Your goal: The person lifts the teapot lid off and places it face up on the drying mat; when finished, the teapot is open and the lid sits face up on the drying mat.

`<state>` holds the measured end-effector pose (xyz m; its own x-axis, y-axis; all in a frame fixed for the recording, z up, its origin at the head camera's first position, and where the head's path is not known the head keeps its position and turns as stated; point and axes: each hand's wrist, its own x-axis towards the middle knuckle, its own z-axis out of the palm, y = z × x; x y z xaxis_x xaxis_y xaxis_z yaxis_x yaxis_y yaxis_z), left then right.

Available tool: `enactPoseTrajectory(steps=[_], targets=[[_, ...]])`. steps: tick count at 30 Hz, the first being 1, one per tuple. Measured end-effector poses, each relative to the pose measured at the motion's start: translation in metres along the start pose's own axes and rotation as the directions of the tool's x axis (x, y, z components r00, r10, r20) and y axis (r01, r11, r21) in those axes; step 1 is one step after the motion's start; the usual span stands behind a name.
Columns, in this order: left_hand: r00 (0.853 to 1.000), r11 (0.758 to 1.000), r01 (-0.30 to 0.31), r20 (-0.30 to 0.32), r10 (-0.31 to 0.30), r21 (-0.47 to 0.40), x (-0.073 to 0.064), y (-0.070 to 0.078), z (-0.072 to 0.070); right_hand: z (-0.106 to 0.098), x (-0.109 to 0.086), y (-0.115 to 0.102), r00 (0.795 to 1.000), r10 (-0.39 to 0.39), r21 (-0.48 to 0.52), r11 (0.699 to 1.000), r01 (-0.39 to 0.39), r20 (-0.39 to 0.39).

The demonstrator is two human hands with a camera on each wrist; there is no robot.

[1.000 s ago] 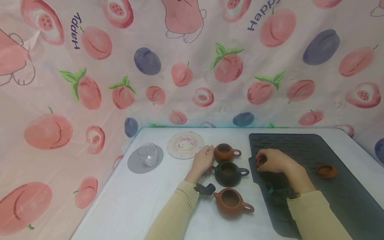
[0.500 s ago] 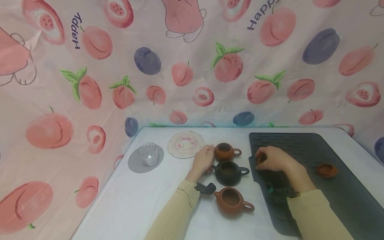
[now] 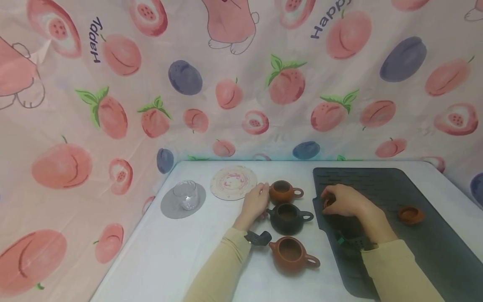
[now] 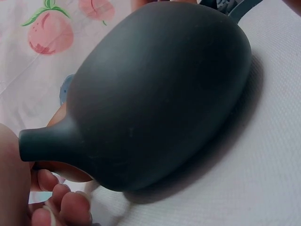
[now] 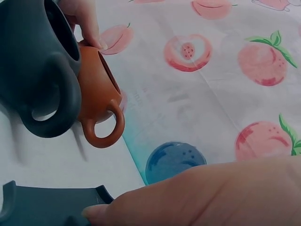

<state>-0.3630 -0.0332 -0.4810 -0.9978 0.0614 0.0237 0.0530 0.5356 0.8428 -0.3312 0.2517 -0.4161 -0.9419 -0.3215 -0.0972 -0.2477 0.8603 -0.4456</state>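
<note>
Three lidless teapots stand in a row on the white table: an orange-brown teapot (image 3: 281, 193) at the back, a black teapot (image 3: 284, 219) in the middle and a reddish-brown teapot (image 3: 289, 253) in front. My left hand (image 3: 255, 203) pinches the back teapot at its spout side, curled fingers (image 4: 75, 207) lying beside the black spout in the left wrist view. Over the tray's left edge, my right hand (image 3: 347, 202) holds a small brown cup-like piece (image 3: 329, 202) between thumb and fingers, mostly hidden by them.
The dark ridged tray (image 3: 377, 180) covers the table's right side. On it sits another small brown dish-like piece (image 3: 411, 215). Left of the teapots are a patterned round mat (image 3: 233, 183) and a clear glass (image 3: 186, 196) on a grey coaster (image 3: 167, 208). A fruit-print curtain (image 3: 241, 63) hangs behind.
My right hand has shifted very slightly at the tray's edge, still holding the small brown piece. The left hand and teapots have not moved.
</note>
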Motion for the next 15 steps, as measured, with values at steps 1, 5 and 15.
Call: enactPoseTrajectory(steps=[1, 5, 15], targets=[[1.000, 1.000, 0.000, 0.000, 0.000, -0.001, 0.000, 0.000, 0.000, 0.000, 0.000, 0.000, 1.000, 0.001, 0.001, 1.000, -0.001, -0.004], [1.000, 1.000, 0.006, 0.000, -0.006, -0.008, 0.000, 0.000, 0.001, 0.001, -0.001, 0.000, 0.998, -0.010, 0.001, 1.000, 0.010, -0.054], [1.000, 1.000, 0.019, 0.009, -0.019, 0.022, 0.000, 0.001, -0.003, -0.006, -0.003, -0.011, 0.969, -0.048, -0.004, 0.999, 0.048, -0.244]])
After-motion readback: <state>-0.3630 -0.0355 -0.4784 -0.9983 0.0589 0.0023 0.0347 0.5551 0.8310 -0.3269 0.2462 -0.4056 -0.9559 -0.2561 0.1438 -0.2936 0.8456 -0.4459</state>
